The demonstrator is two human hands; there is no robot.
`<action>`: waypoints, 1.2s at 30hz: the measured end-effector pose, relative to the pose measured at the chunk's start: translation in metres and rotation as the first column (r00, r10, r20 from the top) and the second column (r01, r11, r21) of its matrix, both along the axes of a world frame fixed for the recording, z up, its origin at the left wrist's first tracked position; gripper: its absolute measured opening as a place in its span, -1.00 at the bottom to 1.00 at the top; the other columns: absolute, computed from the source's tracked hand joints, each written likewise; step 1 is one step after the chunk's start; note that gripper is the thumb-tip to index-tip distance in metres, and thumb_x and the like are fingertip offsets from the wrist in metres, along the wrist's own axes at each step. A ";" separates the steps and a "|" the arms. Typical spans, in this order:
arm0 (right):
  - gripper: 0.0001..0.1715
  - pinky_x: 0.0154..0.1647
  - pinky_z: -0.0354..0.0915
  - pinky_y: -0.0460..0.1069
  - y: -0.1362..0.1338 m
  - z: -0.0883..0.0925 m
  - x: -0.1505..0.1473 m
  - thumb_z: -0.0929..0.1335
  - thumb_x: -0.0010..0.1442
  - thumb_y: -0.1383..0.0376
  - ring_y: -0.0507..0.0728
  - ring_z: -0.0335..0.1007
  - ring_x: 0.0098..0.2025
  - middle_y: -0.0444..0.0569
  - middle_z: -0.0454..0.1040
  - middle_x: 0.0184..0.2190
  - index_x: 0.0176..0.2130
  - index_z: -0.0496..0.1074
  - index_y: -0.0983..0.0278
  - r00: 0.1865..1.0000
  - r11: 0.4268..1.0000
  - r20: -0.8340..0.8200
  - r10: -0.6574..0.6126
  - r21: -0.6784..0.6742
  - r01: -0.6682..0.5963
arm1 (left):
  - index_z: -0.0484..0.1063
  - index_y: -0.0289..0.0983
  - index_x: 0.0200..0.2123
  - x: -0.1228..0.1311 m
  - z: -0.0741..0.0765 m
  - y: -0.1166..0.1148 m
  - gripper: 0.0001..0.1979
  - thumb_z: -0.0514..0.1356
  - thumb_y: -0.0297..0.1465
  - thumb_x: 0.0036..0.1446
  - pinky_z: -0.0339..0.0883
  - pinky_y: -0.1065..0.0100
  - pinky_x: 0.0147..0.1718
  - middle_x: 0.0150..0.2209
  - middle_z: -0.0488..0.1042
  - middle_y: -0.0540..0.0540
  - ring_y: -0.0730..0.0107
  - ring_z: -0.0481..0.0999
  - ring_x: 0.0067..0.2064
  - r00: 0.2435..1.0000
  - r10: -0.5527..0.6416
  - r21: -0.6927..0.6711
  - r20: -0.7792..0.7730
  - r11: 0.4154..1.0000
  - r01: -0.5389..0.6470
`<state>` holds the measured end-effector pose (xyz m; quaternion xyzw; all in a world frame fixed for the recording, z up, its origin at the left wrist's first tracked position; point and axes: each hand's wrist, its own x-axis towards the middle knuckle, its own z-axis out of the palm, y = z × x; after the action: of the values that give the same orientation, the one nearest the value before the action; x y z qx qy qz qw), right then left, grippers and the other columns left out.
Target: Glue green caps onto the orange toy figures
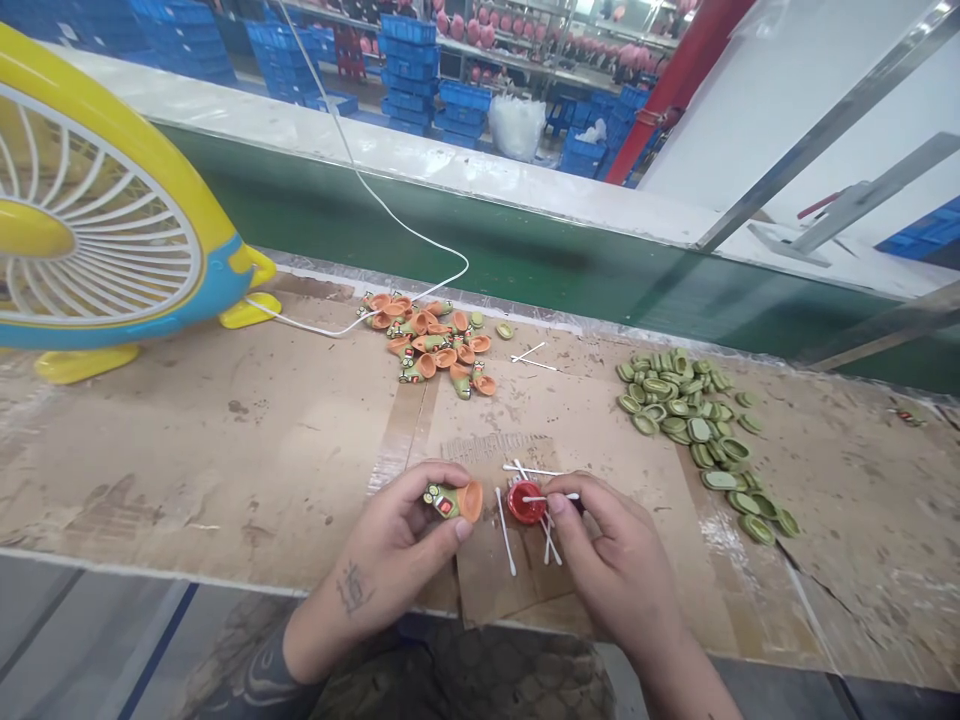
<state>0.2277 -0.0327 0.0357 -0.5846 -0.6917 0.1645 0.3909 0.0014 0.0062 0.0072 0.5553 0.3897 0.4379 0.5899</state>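
Between the thumb and fingers of my left hand (401, 545) is a small painted figurine (454, 500), green with a face and a hollow orange end turned toward the right. My right hand (619, 560) pinches a cotton swab (555, 497), its left tip over a small round pot of red paint (526, 503). I cannot tell whether the tip touches the paint. Around the pot lie several more swabs, among them one cotton swab (506, 532) on its left. All of these rest on a loose cardboard piece (487, 590).
A heap of similar orange-and-green figurines (431, 340) lies at the back middle. Loose green oval pieces (697, 430) are piled on the right. Two crossed swabs (534, 357) lie between them. A yellow-and-blue fan (214, 270) stands at left, its white cord (382, 200) crossing behind.
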 end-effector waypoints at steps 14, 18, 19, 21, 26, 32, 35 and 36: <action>-0.85 -0.25 0.35 -0.11 -0.007 0.005 -0.013 0.33 0.44 0.30 0.02 0.48 -0.28 -0.20 0.56 -0.31 -0.14 0.52 0.09 0.960 0.999 -0.281 0.007 -0.030 -0.016 | 0.54 -0.20 -0.15 -0.003 -0.007 0.002 -0.81 0.42 -0.42 0.17 0.37 0.41 -0.10 -0.08 0.53 -0.09 0.35 0.50 -0.05 0.979 -0.036 -0.122 0.199 0.991 0.061; -0.85 -0.20 0.37 -0.06 -0.006 0.003 -0.024 0.34 0.44 0.27 0.05 0.51 -0.23 -0.17 0.56 -0.29 -0.11 0.53 0.08 0.931 0.993 -0.359 0.059 -0.079 -0.093 | 0.56 -0.19 -0.13 -0.004 -0.007 0.002 -0.79 0.43 -0.33 0.19 0.37 0.40 -0.09 -0.13 0.53 -0.07 0.36 0.49 -0.10 0.971 -0.058 -0.161 0.231 0.982 0.097; -0.85 -0.19 0.37 -0.05 -0.005 0.002 -0.026 0.34 0.44 0.27 0.06 0.51 -0.22 -0.17 0.56 -0.29 -0.11 0.54 0.09 0.933 0.991 -0.354 0.065 -0.083 -0.100 | 0.56 -0.20 -0.14 -0.005 -0.005 0.002 -0.79 0.43 -0.31 0.19 0.37 0.39 -0.10 -0.15 0.53 -0.07 0.36 0.49 -0.10 0.970 -0.065 -0.167 0.234 0.980 0.106; -0.86 -0.19 0.37 -0.03 -0.004 0.002 -0.029 0.34 0.44 0.27 0.06 0.52 -0.23 -0.16 0.57 -0.29 -0.11 0.54 0.09 0.938 0.992 -0.340 0.073 -0.075 -0.105 | 0.56 -0.21 -0.15 -0.005 -0.002 0.002 -0.78 0.43 -0.28 0.18 0.38 0.38 -0.12 -0.18 0.53 -0.07 0.35 0.49 -0.12 0.969 -0.075 -0.187 0.234 0.975 0.121; -0.84 -0.26 0.34 -0.05 0.001 0.007 -0.032 0.32 0.44 0.29 0.04 0.48 -0.31 -0.17 0.56 -0.34 -0.15 0.52 0.13 0.947 0.988 -0.295 0.123 -0.057 -0.147 | 0.54 -0.24 -0.12 -0.004 0.004 0.002 -0.65 0.47 -0.19 0.12 0.42 0.36 -0.16 -0.22 0.55 -0.08 0.33 0.53 -0.16 0.980 -0.038 -0.265 0.193 0.960 0.089; -0.85 -0.25 0.33 -0.07 0.003 0.008 -0.035 0.32 0.44 0.32 0.02 0.49 -0.30 -0.19 0.56 -0.35 -0.15 0.51 0.13 0.948 0.990 -0.293 0.126 -0.025 -0.139 | 0.48 -0.23 0.07 -0.001 0.004 0.001 -0.50 0.44 -0.13 0.14 0.46 0.33 -0.23 -0.28 0.57 -0.07 0.31 0.56 -0.24 0.981 -0.014 -0.288 0.191 0.955 0.069; -0.85 -0.20 0.36 -0.06 0.001 0.006 -0.033 0.33 0.44 0.33 0.03 0.51 -0.26 -0.18 0.58 -0.31 -0.12 0.51 0.13 0.940 0.986 -0.307 0.150 -0.024 -0.165 | 0.46 -0.24 0.11 -0.001 0.002 0.000 -0.47 0.41 -0.10 0.17 0.43 0.36 -0.33 -0.37 0.54 -0.02 0.38 0.51 -0.35 0.980 -0.014 -0.284 0.199 0.956 0.071; -0.84 -0.18 0.37 -0.05 0.000 0.004 -0.032 0.33 0.44 0.33 0.04 0.52 -0.23 -0.17 0.58 -0.29 -0.11 0.52 0.12 0.935 0.985 -0.318 0.158 -0.021 -0.174 | 0.46 -0.25 0.11 -0.001 0.002 0.000 -0.46 0.41 -0.10 0.18 0.42 0.36 -0.33 -0.40 0.54 -0.01 0.39 0.50 -0.37 0.979 -0.019 -0.283 0.205 0.956 0.078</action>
<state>0.1957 -0.0329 0.0402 -0.4995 -0.6630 0.3050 0.4668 -0.0001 0.0067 0.0093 0.4255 0.3743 0.4150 0.7117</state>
